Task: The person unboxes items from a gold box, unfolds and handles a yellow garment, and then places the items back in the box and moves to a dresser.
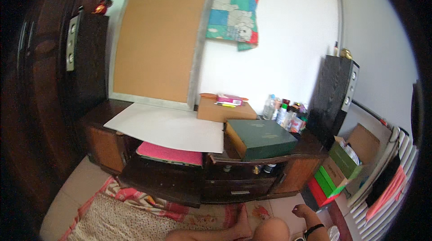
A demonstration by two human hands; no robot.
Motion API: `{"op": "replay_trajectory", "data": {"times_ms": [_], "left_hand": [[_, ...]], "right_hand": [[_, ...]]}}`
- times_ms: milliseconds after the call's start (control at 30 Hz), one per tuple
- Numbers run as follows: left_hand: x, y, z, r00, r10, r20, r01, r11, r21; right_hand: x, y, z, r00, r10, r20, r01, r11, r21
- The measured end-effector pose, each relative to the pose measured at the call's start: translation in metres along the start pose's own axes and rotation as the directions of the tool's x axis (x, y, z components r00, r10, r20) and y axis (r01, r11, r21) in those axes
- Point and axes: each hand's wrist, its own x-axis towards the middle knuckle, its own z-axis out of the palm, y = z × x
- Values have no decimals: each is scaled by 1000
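My right hand (299, 210) hangs low at the lower right, beside my bent knee, with a dark band on the wrist; whether its fingers hold anything is too small to tell. My left hand is out of view. Before me stands a dark wooden cabinet (239, 188). On its top lie a large white sheet pad (168, 128), a dark green box (261, 134) and a brown cardboard box (219, 109) bearing a pink packet (229, 99) and a yellow-green marker (225, 105). A framed cork board (158, 42) leans on the wall behind the pad.
Several bottles (282, 114) stand near the right speaker (334, 96); another speaker (89, 45) is at the left. Stacked boxes (327, 182) and a radiator (388, 180) with cloths line the right side. Patterned fabric (128, 214) covers the floor below, by my leg and foot.
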Motion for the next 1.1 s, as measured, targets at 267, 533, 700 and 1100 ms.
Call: {"op": "replay_trajectory", "data": {"times_ms": [267,533,700,1100], "left_hand": [[11,-9,-21,995,41,-87,-47,996,-72],[60,-26,-70,972,60,-228,-124,952,-278],[98,-38,-95,959,87,-271,-196,893,-404],[148,-77,-127,933,132,-333,-300,797,-524]], "right_hand": [[24,-9,-5,996,-89,2,89,994,-67],[80,-99,-19,925,-357,-126,322,917,-234],[67,-123,-31,771,-536,-343,496,844,-203],[66,24,-94,684,-278,-674,238,959,-155]]}}
